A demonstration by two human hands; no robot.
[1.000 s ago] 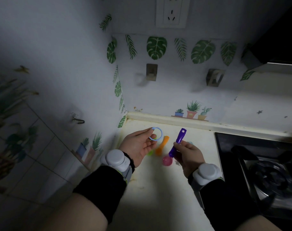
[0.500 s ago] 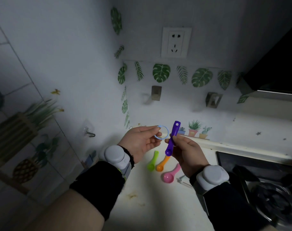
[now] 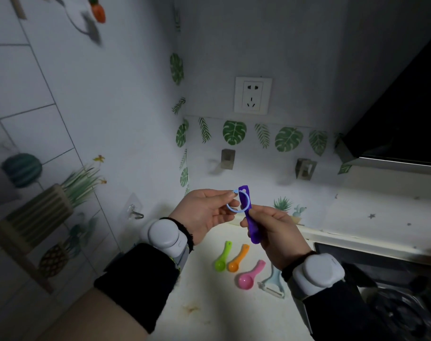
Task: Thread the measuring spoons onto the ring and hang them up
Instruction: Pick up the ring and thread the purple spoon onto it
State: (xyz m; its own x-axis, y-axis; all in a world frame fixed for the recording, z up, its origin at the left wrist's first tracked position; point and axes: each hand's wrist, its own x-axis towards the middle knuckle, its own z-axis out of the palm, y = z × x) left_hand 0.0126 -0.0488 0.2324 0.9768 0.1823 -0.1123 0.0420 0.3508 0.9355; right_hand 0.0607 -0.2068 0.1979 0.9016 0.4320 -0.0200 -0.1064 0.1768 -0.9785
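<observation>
Both hands have come up off the tabletop since a moment ago, and the ring now overlaps the top of the purple spoon's handle instead of sitting just to its left. The left hand (image 3: 204, 215) pinches the pale blue ring (image 3: 237, 201) between thumb and forefinger at the ring's upper left, the other fingers curled loosely beneath. The right hand (image 3: 276, 232) has its fingers closed around the lower part of the purple spoon (image 3: 249, 217), which stands nearly upright with its handle end at the top. The ring's end meets the small hole at the top of that handle; from where I stand I cannot tell whether it has passed fully through. Both hands are raised in front of the back wall, above the tabletop (image 3: 209, 303).

Down on the tabletop, three more spoons lie side by side, bowls towards the person: a green spoon (image 3: 223, 257), an orange spoon (image 3: 237, 258) just right of it, and a pink spoon (image 3: 250, 275) further right and nearer. A light blue peeler (image 3: 273, 283) lies just beside the pink spoon. On the back wall are two square metal hooks, a left hook (image 3: 228, 158) and a right hook (image 3: 305, 168), and a clear stick-on hook (image 3: 135, 212) sits on the tiled side wall. A gas stove (image 3: 394, 291) is at the right edge.
</observation>
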